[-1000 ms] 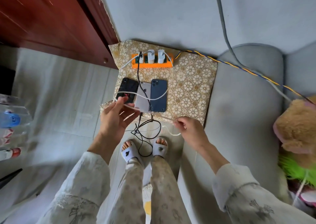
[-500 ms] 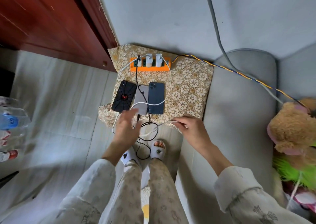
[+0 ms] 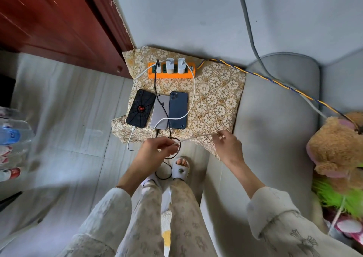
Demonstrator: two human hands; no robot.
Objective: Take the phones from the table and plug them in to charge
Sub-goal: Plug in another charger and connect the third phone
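Left hand [image 3: 157,148] off spider-case phone [image 3: 140,108], now pinching white cable [image 3: 193,137] with right hand [image 3: 227,147], stretched taut. Three phones on table [image 3: 220,103]; blue phone [image 3: 178,110] likely next.

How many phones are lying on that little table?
3, side by side, face down: a black phone with a spider design on the left, a silver phone in the middle, and a dark blue phone on the right.
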